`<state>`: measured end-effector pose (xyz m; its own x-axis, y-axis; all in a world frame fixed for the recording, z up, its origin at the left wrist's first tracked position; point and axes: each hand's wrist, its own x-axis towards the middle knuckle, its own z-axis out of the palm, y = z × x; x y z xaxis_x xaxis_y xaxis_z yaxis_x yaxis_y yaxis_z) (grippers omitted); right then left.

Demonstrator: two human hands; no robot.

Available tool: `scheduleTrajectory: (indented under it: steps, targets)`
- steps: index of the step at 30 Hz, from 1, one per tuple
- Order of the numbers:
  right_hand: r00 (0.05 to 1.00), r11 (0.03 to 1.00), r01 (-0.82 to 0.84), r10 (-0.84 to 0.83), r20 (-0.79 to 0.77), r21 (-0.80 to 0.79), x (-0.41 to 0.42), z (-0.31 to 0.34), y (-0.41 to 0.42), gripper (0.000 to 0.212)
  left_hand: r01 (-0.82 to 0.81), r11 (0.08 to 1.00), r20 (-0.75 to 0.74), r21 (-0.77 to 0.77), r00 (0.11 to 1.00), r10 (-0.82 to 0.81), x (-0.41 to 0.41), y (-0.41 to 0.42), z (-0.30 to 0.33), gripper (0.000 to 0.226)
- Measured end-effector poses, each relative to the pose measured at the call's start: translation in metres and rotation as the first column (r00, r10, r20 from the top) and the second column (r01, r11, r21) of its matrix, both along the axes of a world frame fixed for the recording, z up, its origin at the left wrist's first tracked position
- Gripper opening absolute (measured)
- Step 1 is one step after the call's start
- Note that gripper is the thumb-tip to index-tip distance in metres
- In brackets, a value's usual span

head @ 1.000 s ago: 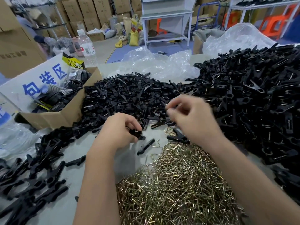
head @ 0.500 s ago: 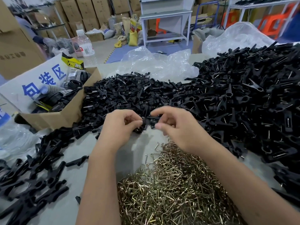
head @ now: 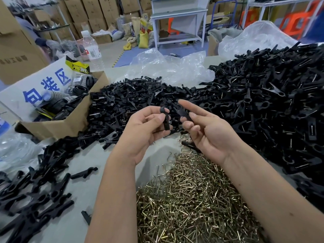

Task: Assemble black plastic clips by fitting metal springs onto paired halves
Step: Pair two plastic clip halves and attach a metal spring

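Note:
My left hand (head: 145,130) is turned palm up and holds one black clip half (head: 165,120) upright between thumb and fingers. My right hand (head: 208,130), also palm up, pinches a second black clip half (head: 184,114) between thumb and middle finger, with the index finger stretched out above it. The two halves are a small gap apart above the table. A heap of brass-coloured metal springs (head: 192,199) lies under my forearms. Loose black halves (head: 133,100) are piled behind my hands.
A large mound of black clips (head: 273,102) fills the right side. More black clips (head: 35,190) lie scattered at the left. An open cardboard box (head: 57,127) with black parts stands at left. Clear plastic bags (head: 171,67) and a water bottle (head: 91,48) sit behind.
Both hands have risen from the table and turned palm up. The two halves, held close together half a second ago, are now slightly apart, one in each hand.

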<state>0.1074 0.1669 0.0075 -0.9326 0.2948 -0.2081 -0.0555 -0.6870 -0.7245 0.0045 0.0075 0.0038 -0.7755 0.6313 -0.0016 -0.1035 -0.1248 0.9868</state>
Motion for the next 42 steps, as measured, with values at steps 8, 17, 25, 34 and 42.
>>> scheduleTrajectory:
  steps: [8,17,25,34,42]
  targets:
    - [0.980,0.950,-0.186,0.197,-0.019,0.250,0.002,0.003,-0.008,0.033,0.051,0.998,0.003,-0.028,0.999,-0.051,-0.002,-0.002,-0.003,0.024]
    - [0.986,0.625,-0.108,0.167,0.002,0.774,0.004,0.004,-0.004,0.043,0.032,0.999,-0.001,-0.002,0.999,-0.032,-0.005,-0.008,-0.004,0.026]
    - [0.994,0.432,0.110,-0.031,-0.107,0.895,-0.001,-0.005,-0.006,0.025,0.061,0.998,0.085,0.023,0.994,-0.062,-0.001,-0.005,-0.002,0.025]
    - [0.985,0.490,0.163,-0.123,-0.118,0.856,-0.006,-0.012,-0.004,0.031,0.119,0.993,0.054,-0.012,0.991,-0.118,0.001,-0.001,0.000,0.038]
    - [0.977,0.411,0.195,-0.165,-0.137,0.891,-0.004,-0.011,-0.006,0.037,0.134,0.990,0.006,-0.036,0.991,-0.133,0.004,0.005,-0.001,0.044]
